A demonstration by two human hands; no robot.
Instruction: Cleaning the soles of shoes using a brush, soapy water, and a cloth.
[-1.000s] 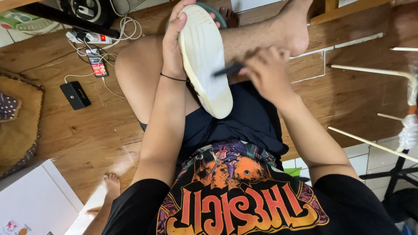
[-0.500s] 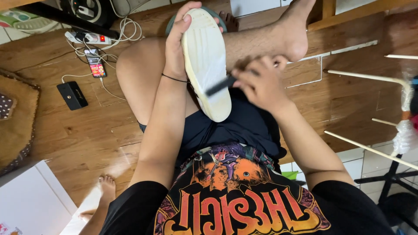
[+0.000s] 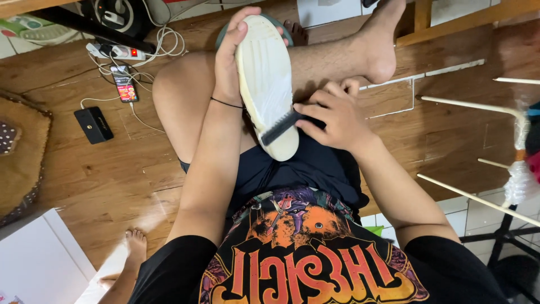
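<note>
Since the earlier frame, the black brush (image 3: 284, 126) has slid lower along the pale shoe sole (image 3: 267, 84). Left hand (image 3: 228, 62) fingers grip the shoe above the lap; right hand (image 3: 332, 115) fingers close on the brush. Risk: a loose hold could drop the shoe. Below: wooden floor (image 3: 112, 180), power strip (image 3: 118, 52), phone (image 3: 124, 83).

Home: wooden floor (image 3: 101, 186), power strip (image 3: 115, 52)

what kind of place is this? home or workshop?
Likely a home room, not a workshop: wood-look floor, a power strip with a phone charging on the floor, and a woven mat at the left edge.
</note>
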